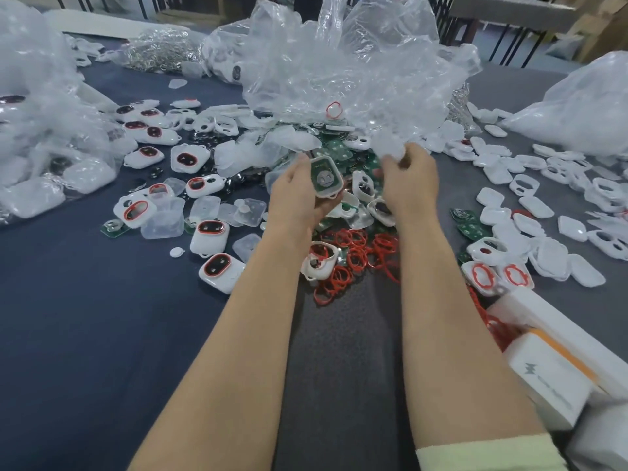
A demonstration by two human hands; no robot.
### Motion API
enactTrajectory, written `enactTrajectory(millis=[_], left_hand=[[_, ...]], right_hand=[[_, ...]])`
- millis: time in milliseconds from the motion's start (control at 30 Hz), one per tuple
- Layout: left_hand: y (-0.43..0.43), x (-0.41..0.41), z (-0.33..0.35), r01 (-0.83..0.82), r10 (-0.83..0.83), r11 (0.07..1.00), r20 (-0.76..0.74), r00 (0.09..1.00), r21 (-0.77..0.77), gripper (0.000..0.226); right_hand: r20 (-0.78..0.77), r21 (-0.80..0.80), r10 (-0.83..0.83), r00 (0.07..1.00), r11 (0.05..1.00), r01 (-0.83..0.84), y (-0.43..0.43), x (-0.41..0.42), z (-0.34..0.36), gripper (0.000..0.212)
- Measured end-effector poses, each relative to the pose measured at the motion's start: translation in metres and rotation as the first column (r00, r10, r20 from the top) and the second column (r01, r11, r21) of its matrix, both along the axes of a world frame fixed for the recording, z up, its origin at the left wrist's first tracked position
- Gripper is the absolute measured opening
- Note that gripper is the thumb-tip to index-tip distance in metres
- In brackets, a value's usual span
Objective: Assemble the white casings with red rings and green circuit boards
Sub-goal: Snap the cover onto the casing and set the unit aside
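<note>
the left hand point(299, 195), in the middle of the frame, grasps a white casing point(326, 193) with a green circuit board point(324, 176) already seated face-up inside it, fingers curled round its edges. the right hand point(409, 180) sits just beside it to the right, fingers curled at the lower edge of a big crumpled plastic bag point(339, 73); whether it pinches a part or only the film, i cannot tell. judging by the spread, the job is partway through: a good number of finished units point(208, 232) with red rings showing lie left of centre on the table point(68, 300), while plenty remains. a heap of loose red rings point(356, 258) lies between the forearms, loose boards point(339, 154) lie piled just above the hands, and many empty casings point(523, 185) are scattered across the right side. the casing in hand looks like it has its board but is not yet closed up. a white box point(550, 392) sits at lower right.
</note>
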State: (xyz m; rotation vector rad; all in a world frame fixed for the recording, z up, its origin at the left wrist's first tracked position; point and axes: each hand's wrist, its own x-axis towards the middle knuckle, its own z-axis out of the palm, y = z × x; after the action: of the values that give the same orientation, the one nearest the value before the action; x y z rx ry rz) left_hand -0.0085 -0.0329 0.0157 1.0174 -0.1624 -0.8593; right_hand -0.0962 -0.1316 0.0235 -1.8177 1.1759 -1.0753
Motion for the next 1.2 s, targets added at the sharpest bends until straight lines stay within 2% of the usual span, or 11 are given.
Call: enactTrajectory(millis=[67,133,233,367,533,633,867,1100,1200], left_hand=[[0.009,0.002,-0.002,-0.013,0.013,1.000,-0.008,1.000,0.005,0.026],[0.017,0.003,-0.005,-0.013,0.012,0.999,0.035,0.999,0.031,0.026],[0.028,0.001,-0.008,-0.002,-0.002,0.999,0.096,0.995,0.044,0.022],[0.036,-0.001,-0.010,0.006,-0.013,0.999,0.174,0.985,0.044,0.018],[0.038,-0.001,-0.012,0.003,-0.022,0.997,0.263,0.965,0.075,0.025],[0.038,-0.001,-0.014,0.002,-0.027,0.996,0.294,0.956,0.085,0.029],[0.037,0.000,-0.015,0.004,-0.025,0.997,0.274,0.962,0.078,0.028],[0.039,-0.001,-0.015,-0.039,0.026,0.998,0.254,0.967,0.048,0.015],[0.040,-0.001,-0.015,-0.042,0.029,0.998,0.246,0.969,0.048,0.020]], right_hand=[[0.229,0.137,0.182,0.956,0.967,-0.217,0.014,-0.003,0.007,0.014],[0.370,0.193,0.266,0.890,0.915,-0.354,0.027,-0.005,0.007,0.020],[0.404,0.186,0.317,0.858,0.890,-0.416,0.040,-0.006,-0.001,0.021],[0.483,0.208,0.301,0.822,0.873,-0.441,0.050,-0.002,-0.011,0.025],[0.485,0.238,0.245,0.839,0.887,-0.396,0.053,0.002,-0.015,0.014],[0.491,0.269,0.221,0.843,0.882,-0.388,0.054,0.001,-0.016,0.014],[0.480,0.250,0.230,0.846,0.889,-0.383,0.055,0.000,-0.018,0.016],[0.507,0.230,0.258,0.822,0.879,-0.418,0.055,0.000,-0.020,0.017],[0.511,0.227,0.260,0.819,0.878,-0.420,0.055,0.000,-0.020,0.017]])
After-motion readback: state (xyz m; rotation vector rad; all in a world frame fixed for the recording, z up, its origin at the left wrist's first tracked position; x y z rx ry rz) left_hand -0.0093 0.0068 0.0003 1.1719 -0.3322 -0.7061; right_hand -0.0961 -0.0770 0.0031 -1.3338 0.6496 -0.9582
